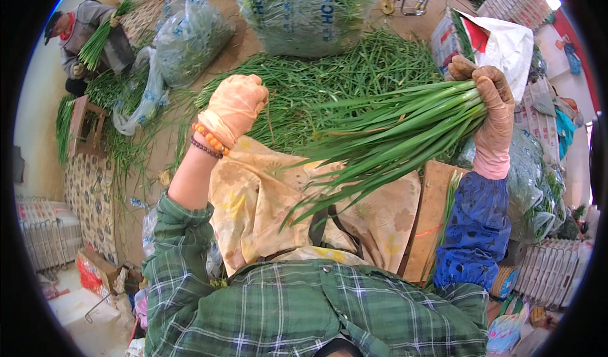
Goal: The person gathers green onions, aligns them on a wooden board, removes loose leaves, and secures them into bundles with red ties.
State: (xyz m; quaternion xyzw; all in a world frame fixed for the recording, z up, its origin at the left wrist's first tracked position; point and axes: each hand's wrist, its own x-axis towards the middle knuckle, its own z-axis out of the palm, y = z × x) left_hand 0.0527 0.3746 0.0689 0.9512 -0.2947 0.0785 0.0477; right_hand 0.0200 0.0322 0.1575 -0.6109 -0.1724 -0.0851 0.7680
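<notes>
My right hand [494, 103], in a stained glove with a blue sleeve cover below it, grips the pale stem ends of a bunch of long green leafy stalks [394, 134]. The leaves fan out to the left above my flowered apron [266, 186]. My left hand [237, 103], in a thin orange glove with two bead bracelets at the wrist, is closed in a fist; I see nothing in it. Beyond both hands lies a wide heap of loose green stalks [304, 100].
A large plastic bag of greens [304, 29] stands behind the heap, another bag [190, 39] to its left. A person [95, 39] at upper left holds a bunch. A wooden board [430, 214] lies right of my lap, a small wooden stool [88, 126] at left.
</notes>
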